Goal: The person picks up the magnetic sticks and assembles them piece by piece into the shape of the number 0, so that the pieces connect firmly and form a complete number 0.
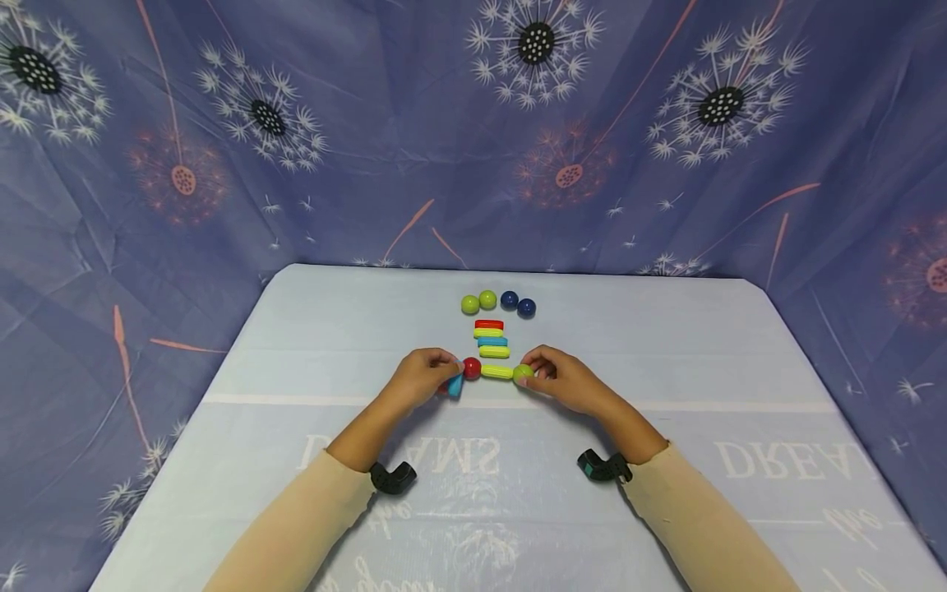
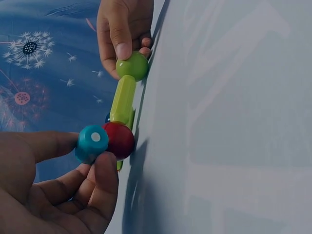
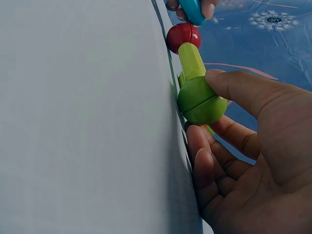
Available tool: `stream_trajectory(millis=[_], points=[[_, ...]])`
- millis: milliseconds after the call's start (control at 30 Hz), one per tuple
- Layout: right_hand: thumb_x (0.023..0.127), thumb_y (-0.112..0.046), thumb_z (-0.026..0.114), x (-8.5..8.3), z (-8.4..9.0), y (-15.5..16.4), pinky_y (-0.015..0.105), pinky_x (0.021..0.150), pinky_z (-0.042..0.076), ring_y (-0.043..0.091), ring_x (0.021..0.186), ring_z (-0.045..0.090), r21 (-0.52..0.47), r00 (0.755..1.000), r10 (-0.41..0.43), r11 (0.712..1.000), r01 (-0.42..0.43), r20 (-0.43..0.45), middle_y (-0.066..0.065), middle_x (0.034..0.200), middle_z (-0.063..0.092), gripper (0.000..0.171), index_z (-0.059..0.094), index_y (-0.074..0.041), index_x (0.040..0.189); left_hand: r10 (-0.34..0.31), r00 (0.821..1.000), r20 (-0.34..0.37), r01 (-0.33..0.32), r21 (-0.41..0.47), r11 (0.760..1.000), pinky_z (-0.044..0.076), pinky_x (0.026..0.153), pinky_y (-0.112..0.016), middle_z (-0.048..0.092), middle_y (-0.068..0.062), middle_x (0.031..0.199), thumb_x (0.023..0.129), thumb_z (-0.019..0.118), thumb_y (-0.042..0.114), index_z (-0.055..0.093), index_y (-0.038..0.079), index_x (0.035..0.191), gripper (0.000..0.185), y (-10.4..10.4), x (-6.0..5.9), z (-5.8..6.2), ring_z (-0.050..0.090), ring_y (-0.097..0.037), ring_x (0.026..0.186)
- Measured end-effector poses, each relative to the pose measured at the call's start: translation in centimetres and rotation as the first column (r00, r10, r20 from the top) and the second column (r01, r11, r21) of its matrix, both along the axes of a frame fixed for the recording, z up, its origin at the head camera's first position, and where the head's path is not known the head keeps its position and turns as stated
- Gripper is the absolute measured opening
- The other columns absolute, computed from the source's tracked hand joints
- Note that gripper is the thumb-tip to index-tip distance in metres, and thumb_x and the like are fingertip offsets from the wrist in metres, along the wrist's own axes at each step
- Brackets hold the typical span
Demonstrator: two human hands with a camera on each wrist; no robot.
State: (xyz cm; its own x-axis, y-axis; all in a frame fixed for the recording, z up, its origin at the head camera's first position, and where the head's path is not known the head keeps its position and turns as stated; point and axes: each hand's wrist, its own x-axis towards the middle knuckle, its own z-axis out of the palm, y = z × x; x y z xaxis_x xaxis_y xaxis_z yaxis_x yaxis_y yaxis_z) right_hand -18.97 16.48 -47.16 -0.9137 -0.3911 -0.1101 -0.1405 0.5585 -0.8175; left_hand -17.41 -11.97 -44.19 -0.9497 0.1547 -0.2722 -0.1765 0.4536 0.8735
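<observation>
Between thumb and fingers, my left hand [image 1: 423, 378] pinches a blue rod [image 2: 92, 141] with a white dot on its end. The rod is right at a red ball [image 1: 472, 368]. From that ball a yellow-green rod [image 1: 497, 372] runs to a green ball [image 3: 202, 101], forming one line. My right hand [image 1: 565, 380] grips the green ball from the right, thumb on one side and fingers on the other. In the head view, a small red patch [image 1: 443, 388] shows beside the blue rod, mostly hidden by the left hand.
Behind the line lie several short rods [image 1: 493, 352], in yellow, blue and red, stacked in a column. Farther back sit two green balls [image 1: 469, 304] and two dark blue balls [image 1: 526, 308]. A pale printed cloth covers the table [image 1: 311, 329]; a patterned blue curtain [image 1: 414, 148] hangs behind.
</observation>
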Motion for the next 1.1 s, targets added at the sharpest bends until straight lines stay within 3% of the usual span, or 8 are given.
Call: stream_trajectory(millis=[167, 500, 767, 1100], points=[[0.092, -0.032, 0.075, 0.1, 0.2, -0.1, 0.031, 0.081, 0.048, 0.019, 0.091, 0.056, 0.004, 1.0, -0.006, 1.0, 0.006, 0.005, 0.003, 0.104, 0.064, 0.034, 0.065, -0.016, 0.12, 0.008, 1.0, 0.019, -0.008, -0.002, 1.0, 0.054, 0.067, -0.027, 0.071, -0.006, 0.09, 0.095, 0.068, 0.023, 0.071, 0.005, 0.105, 0.021, -0.1, 0.1, -0.1, 0.065, -0.014, 0.072], [0.092, -0.032, 0.075, 0.1, 0.3, -0.2, 0.034, 0.083, 0.048, 0.019, 0.093, 0.056, -0.009, 1.0, -0.005, 1.0, 0.006, 0.018, 0.004, 0.106, 0.064, 0.035, 0.064, -0.015, 0.121, -0.037, 0.995, 0.097, 0.035, 0.027, 0.999, 0.059, 0.069, -0.027, 0.072, -0.007, 0.086, 0.091, 0.076, 0.021, 0.059, 0.002, 0.127, 0.044, 0.3, -0.1, -0.7, 0.068, -0.013, 0.065], [0.093, -0.033, 0.074, 0.0, 0.0, -0.1, 0.035, 0.084, 0.048, 0.019, 0.093, 0.056, -0.004, 1.0, 0.002, 1.0, -0.001, 0.008, 0.004, 0.108, 0.064, 0.036, 0.064, -0.016, 0.123, -0.061, 0.995, 0.08, 0.062, -0.005, 0.998, 0.055, 0.066, -0.025, 0.069, -0.005, 0.082, 0.092, 0.075, 0.024, 0.059, 0.003, 0.132, 0.048, 0.7, -0.2, -1.0, 0.067, -0.012, 0.063], [0.094, -0.03, 0.074, 0.0, -0.4, -0.1, 0.034, 0.083, 0.049, 0.019, 0.093, 0.057, 0.014, 0.999, -0.022, 1.0, 0.023, -0.043, 0.003, 0.11, 0.065, 0.032, 0.067, -0.019, 0.123, -0.067, 0.996, 0.055, 0.065, 0.045, 0.997, 0.056, 0.061, -0.025, 0.062, -0.006, 0.082, 0.095, 0.071, 0.023, 0.058, 0.01, 0.138, 0.047, 1.0, -0.2, -1.5, 0.063, -0.013, 0.062]])
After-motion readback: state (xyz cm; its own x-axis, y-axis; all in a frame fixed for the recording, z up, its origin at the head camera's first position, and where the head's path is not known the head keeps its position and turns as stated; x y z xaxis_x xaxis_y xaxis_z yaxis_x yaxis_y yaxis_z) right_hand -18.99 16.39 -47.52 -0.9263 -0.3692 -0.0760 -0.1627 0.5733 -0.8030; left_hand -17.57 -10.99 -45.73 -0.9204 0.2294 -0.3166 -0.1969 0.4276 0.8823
